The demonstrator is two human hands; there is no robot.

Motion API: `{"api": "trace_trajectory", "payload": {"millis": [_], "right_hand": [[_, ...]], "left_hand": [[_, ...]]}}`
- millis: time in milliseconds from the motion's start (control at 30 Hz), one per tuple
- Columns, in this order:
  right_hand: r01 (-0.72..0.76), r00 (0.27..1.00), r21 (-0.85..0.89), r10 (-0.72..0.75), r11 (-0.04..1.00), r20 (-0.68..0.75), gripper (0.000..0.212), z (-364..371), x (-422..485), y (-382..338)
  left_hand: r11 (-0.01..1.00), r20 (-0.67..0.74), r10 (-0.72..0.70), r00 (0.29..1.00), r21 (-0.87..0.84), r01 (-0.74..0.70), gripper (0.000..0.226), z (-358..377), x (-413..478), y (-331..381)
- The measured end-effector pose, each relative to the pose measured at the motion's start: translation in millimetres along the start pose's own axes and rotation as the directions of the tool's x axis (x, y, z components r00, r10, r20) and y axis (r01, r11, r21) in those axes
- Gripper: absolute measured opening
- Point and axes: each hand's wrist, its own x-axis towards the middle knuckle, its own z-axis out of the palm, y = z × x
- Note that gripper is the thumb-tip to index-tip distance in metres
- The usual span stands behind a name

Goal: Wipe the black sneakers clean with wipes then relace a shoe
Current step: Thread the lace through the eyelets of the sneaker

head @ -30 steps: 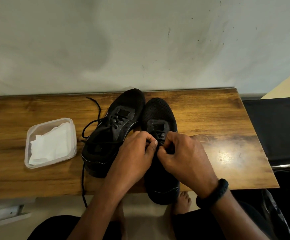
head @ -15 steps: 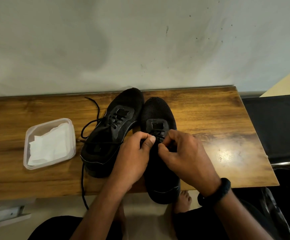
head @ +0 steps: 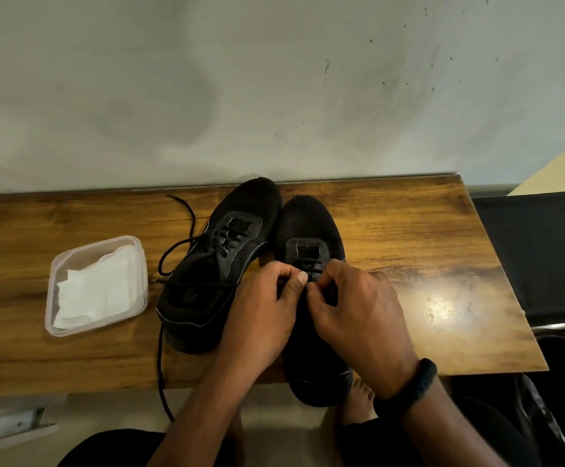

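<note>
Two black sneakers stand side by side on the wooden table [head: 426,244], toes toward the wall. The left sneaker [head: 220,264] has loose laces, one end hanging over the table's front edge. Over the tongue of the right sneaker [head: 308,227] my left hand [head: 264,315] and my right hand [head: 355,308] meet, each pinching the black lace [head: 309,264] between thumb and fingers. My hands hide the middle of this shoe. Its heel sticks out past the table's front edge.
A clear plastic tub [head: 97,284] with white wipes sits left of the shoes. A grey wall rises right behind the table. A black chair [head: 544,251] stands off the table's right end. My bare feet and dark-clothed knees are below the front edge.
Both hands stayed on the right sneaker's lace, with only small finger shifts at the eyelets. Shoes and tub have not moved.
</note>
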Motion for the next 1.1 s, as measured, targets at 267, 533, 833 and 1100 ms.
{"api": "trace_trajectory", "payload": {"millis": [267,533,833,1100], "right_hand": [[0.008,0.996,-0.128,0.004,0.992,0.088,0.023,-8.9,0.7,0.3],[-0.047,0.996,-0.139,0.056,0.989,0.065,0.036,-10.8,0.4,-4.7],[0.015,0.999,-0.117,-0.010,0.993,0.048,0.012,-12.4,-1.9,-2.1],[-0.016,0.998,-0.192,0.005,0.981,-0.058,0.013,-9.0,-4.3,-5.8]], "left_hand": [[0.998,0.020,0.056,0.998,0.024,-0.056,0.016,-1.9,1.9,-2.5],[0.989,0.065,0.149,0.987,0.004,-0.149,0.021,-5.9,3.9,-1.0],[0.992,0.046,0.125,0.991,-0.005,-0.125,0.022,-6.8,5.0,-5.8],[0.994,0.048,0.106,0.993,-0.001,-0.106,0.019,-7.2,4.5,-5.2]]}}
